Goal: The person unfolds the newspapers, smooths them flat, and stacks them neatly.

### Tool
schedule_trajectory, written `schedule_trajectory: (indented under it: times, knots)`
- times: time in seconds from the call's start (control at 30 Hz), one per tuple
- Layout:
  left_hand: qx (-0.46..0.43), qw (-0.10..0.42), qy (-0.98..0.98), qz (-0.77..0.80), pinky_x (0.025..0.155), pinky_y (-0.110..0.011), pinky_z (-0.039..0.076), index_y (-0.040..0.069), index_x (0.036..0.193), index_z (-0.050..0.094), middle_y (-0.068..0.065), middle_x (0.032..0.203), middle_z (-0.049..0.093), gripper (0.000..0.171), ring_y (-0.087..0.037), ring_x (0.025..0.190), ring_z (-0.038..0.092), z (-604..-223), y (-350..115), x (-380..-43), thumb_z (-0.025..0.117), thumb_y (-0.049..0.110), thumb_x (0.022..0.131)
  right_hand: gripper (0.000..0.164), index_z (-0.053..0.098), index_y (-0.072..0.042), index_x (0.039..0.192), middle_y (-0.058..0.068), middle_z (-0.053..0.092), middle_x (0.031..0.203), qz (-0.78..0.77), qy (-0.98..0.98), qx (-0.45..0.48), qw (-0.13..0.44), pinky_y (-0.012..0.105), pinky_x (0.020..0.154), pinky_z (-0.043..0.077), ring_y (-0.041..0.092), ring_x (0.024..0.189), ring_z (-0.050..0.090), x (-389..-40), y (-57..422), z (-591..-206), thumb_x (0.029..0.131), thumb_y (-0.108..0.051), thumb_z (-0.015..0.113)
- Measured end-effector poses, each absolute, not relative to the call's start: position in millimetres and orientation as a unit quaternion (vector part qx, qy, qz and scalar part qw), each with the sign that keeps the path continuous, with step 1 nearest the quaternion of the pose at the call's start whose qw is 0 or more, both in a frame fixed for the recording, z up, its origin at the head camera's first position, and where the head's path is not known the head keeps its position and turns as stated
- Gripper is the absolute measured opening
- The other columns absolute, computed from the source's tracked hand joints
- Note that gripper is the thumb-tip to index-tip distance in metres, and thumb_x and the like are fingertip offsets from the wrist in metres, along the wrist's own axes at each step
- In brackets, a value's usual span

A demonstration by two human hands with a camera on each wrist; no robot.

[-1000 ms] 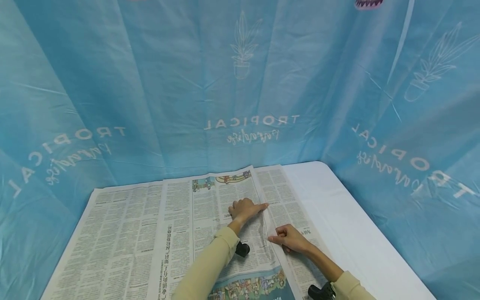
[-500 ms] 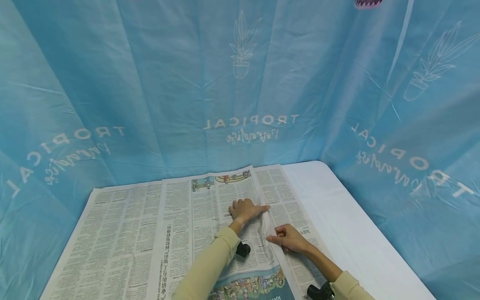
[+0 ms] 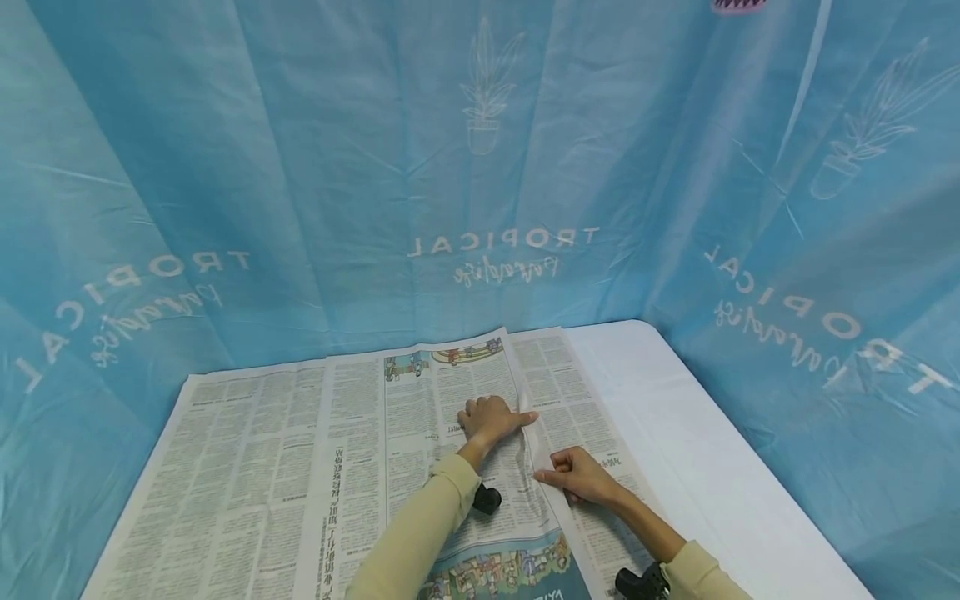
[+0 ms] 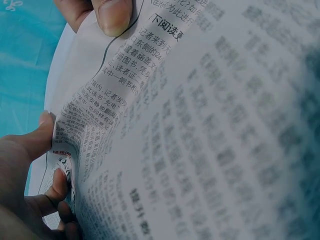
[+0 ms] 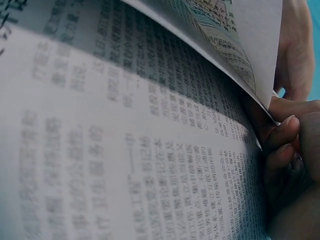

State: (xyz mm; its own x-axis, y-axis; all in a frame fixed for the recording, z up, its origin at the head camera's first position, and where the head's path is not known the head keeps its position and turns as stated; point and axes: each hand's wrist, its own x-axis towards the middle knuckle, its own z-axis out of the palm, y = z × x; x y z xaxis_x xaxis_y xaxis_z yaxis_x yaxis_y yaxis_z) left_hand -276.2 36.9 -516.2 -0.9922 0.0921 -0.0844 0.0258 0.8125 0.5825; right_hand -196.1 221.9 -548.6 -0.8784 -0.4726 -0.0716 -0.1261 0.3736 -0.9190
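Observation:
A large printed newspaper sheet (image 3: 360,467) lies with its right margin raised and wrinkled near both hands. My left hand (image 3: 491,419) rests on it, fingers spread towards the left and thumb stretched to the margin. In the left wrist view, the left hand (image 4: 22,170) touches the buckled paper. Nearer to me, my right hand (image 3: 581,475) pinches the margin between thumb and fingers. The right wrist view shows the right hand (image 5: 292,150) at the lifted edge of the upper sheet (image 5: 200,40), above a second newspaper sheet (image 5: 150,120).
More newspaper (image 3: 225,450) covers the left part of the white table (image 3: 720,458). Another newspaper sheet (image 3: 558,375) shows beyond the right margin. A blue curtain (image 3: 360,167) hangs behind and along the sides. Black wrist cameras (image 3: 487,500) sit close to the paper.

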Motion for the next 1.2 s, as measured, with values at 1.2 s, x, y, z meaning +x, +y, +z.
schedule_trajectory:
  times: [1.2]
  knots:
    - [0.059, 0.153, 0.836, 0.523, 0.066, -0.037, 0.04, 0.012, 0.05, 0.046, -0.016, 0.065, 0.064, 0.034, -0.014, 0.053, 0.042, -493, 3, -272, 0.056, 0.008, 0.083, 0.046, 0.051, 0.012, 0.075, 0.038, 0.041, 0.05, -0.567, 0.781, -0.198, 0.173, 0.019, 0.034, 0.029, 0.001, 0.033, 0.036, -197, 225, -551, 0.107, -0.019, 0.039]
